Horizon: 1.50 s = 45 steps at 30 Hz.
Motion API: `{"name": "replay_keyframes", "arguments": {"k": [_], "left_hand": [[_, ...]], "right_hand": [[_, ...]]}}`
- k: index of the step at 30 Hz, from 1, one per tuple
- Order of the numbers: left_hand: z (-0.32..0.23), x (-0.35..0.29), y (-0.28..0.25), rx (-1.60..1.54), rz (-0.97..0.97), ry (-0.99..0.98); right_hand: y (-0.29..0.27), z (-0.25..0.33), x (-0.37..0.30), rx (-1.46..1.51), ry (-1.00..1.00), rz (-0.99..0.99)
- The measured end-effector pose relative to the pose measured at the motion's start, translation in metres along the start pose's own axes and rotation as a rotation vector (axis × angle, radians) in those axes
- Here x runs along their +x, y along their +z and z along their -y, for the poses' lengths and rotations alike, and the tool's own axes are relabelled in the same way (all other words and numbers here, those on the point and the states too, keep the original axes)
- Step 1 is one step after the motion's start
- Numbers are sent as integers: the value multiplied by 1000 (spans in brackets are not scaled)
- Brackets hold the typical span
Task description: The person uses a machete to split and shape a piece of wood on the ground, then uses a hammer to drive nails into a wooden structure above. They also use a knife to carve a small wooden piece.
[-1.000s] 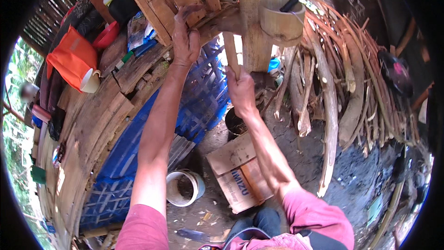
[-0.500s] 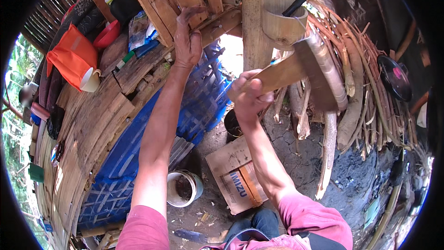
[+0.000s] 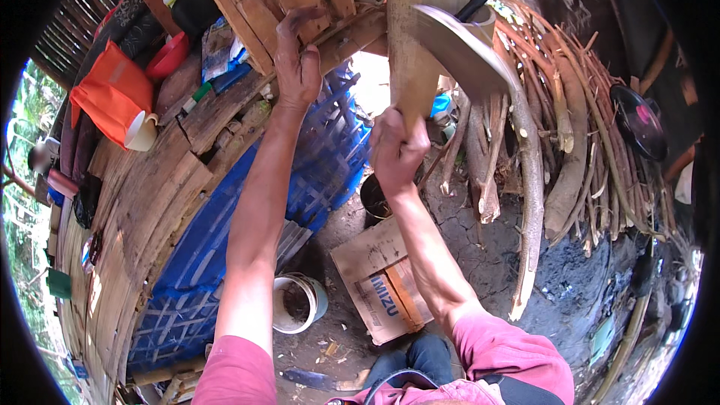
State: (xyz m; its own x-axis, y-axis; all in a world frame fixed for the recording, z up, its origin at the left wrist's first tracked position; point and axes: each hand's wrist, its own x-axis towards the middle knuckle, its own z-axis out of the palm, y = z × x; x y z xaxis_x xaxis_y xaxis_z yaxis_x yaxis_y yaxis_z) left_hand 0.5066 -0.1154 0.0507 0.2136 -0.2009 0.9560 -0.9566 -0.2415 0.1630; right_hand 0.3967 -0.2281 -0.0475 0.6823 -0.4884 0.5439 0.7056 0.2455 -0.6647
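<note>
Raised near the slanted wooden boards, my left hand is open, its thumb and fingers apart and nothing visible in it. Whether it touches the wood I cannot tell. My right hand is closed round the wooden handle of a tool with a broad metal blade. The blade sits across the handle's upper end and is smeared by motion. Just behind it stand a wide bamboo post and a cup-like bamboo holder with a black-handled thing in it.
A bundle of sticks leans at the right beside a black lid. The bamboo bench at left carries an orange bag and a cup. Below are a white bucket, a cardboard box and a knife.
The tool in my right hand has swung up and left, from pointing right to nearly upright before the bamboo post. My left hand stays in nearly the same place.
</note>
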Motion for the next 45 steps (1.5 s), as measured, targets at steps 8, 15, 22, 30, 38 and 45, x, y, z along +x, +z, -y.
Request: {"name": "replay_keyframes", "arguments": {"k": [8, 15, 22, 30, 38, 45], "left_hand": [[2, 0, 4, -26, -10, 1], [3, 1, 1, -17, -24, -13], [7, 1, 1, -40, -6, 44], [3, -3, 1, -47, 9, -1], [1, 0, 3, -35, 14, -36], [-4, -1, 6, -24, -23, 3]], "right_hand": [[-13, -25, 3, -64, -1, -22], [-14, -11, 0, -32, 116, -33], [-10, 3, 0, -188, 196, 21], [-3, -7, 11, -162, 22, -1], [0, 1, 13, 115, -34, -45], [-6, -21, 11, -13, -54, 21]]}}
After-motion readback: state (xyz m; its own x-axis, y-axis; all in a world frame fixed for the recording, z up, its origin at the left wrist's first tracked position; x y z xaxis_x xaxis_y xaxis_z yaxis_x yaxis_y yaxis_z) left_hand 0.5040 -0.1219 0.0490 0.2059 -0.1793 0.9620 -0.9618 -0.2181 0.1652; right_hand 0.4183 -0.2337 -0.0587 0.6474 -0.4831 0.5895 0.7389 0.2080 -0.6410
